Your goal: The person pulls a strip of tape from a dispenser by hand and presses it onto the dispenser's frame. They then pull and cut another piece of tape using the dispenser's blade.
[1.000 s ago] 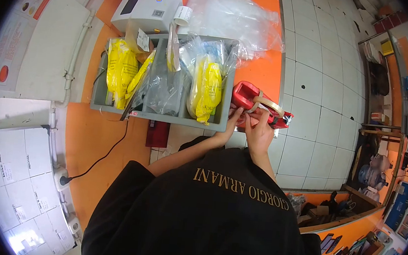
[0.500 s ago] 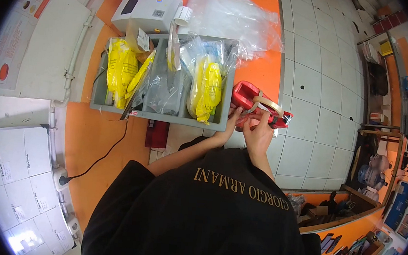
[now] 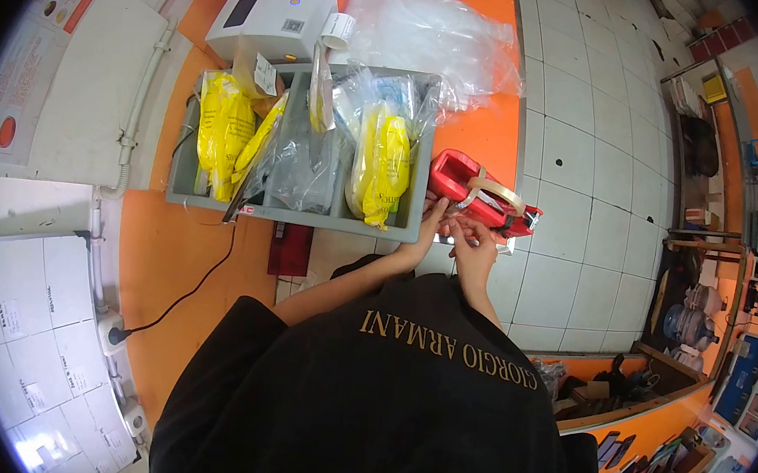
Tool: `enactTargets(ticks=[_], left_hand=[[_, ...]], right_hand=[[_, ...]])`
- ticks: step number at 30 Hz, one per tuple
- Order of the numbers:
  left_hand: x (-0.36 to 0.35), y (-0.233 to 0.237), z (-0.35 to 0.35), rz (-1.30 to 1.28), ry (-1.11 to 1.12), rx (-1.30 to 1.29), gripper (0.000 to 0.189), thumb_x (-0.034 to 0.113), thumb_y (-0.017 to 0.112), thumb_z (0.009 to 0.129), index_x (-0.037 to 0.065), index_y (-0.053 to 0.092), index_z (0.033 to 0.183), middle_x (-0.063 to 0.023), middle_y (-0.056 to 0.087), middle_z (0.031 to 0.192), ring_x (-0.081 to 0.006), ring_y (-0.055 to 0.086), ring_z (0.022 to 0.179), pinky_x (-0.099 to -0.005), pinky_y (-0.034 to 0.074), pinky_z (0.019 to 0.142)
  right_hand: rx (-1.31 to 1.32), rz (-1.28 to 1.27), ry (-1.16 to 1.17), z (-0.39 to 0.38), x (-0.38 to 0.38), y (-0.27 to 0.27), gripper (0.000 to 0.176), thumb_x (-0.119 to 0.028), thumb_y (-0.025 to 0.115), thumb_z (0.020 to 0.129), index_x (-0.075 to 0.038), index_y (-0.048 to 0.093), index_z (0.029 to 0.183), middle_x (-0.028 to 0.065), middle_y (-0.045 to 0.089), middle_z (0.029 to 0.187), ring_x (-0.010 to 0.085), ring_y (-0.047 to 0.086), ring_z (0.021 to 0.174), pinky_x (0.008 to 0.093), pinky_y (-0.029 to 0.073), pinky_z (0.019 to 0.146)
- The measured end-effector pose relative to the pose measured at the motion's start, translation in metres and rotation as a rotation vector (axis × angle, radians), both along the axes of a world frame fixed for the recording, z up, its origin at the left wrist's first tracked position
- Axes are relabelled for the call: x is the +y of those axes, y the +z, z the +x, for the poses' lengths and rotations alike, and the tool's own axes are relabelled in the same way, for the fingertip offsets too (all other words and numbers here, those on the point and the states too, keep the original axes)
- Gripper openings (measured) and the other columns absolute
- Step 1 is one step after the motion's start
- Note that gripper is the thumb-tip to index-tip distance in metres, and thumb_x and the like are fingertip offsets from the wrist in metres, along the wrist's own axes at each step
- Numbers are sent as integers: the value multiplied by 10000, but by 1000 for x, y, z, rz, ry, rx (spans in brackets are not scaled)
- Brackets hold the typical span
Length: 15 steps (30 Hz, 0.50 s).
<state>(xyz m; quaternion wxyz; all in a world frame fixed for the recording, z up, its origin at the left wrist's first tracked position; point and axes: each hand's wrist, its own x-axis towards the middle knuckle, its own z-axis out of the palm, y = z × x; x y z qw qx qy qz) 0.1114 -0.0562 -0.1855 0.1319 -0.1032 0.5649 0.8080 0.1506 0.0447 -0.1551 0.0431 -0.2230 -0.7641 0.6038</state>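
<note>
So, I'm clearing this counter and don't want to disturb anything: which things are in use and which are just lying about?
In use: red tape dispenser and its tape roll, with left hand and right hand on it.
Lying about: grey tray, yellow bags, label printer, clear plastic bags, black cable.

Legible lettering: one brand name.
Printed in gold across black shirt: "GIORGIO ARMANI", upside down in view; print on yellow bags and wall sheets too small to read.
</note>
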Motion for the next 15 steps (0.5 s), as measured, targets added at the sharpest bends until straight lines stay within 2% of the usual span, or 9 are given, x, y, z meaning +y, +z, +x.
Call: enactTargets(ticks=[2, 4, 5, 7, 11, 15], left_hand=[[-2, 7, 0, -51, -3, 15, 301, 333, 539, 953, 32, 546, 956, -65, 609, 914, -119, 586, 854, -250, 475, 717], [-2, 6, -1, 10, -23, 7, 305, 336, 533, 955, 33, 537, 986, -70, 613, 936, -121, 593, 866, -254, 485, 742], [-1, 5, -1, 10, -23, 8, 305, 336, 533, 955, 33, 537, 986, -70, 613, 936, -121, 593, 866, -254, 485, 742], [0, 5, 0, 98, 4, -31, 312, 336, 532, 955, 31, 521, 1021, -78, 614, 963, -142, 605, 905, -268, 496, 790], [1, 5, 0, 117, 17, -56, 329, 337, 528, 956, 22, 503, 1044, -91, 616, 986, -168, 610, 952, -284, 496, 848], [-1, 7, 1, 79, -25, -58, 366, 346, 524, 956, -2, 527, 1070, -117, 620, 1021, -190, 607, 988, -310, 485, 897]], right_hand=[[7, -53, -2, -4, -3, -5, 228, -169, 691, 845, 21, 630, 956, 40, 623, 695, 78, 514, 466, 203, 388, 403], [6, -259, -79, -8, -4, -9, 207, -164, 688, 847, 14, 631, 935, 32, 611, 673, 60, 474, 440, 196, 344, 387], [7, -258, -80, -8, -4, -11, 207, -164, 688, 847, 14, 631, 935, 32, 611, 673, 60, 474, 440, 196, 344, 387], [72, -443, -115, -9, -4, -11, 162, -143, 661, 862, 2, 630, 924, 15, 586, 643, 47, 451, 436, 194, 331, 392], [87, -503, -81, -5, 0, -10, 119, -128, 625, 876, -17, 629, 917, -3, 549, 607, 50, 441, 435, 192, 322, 403], [-14, -631, 15, 5, 6, -5, 85, -145, 572, 889, -65, 593, 910, -16, 519, 632, 71, 469, 510, 198, 346, 480]])
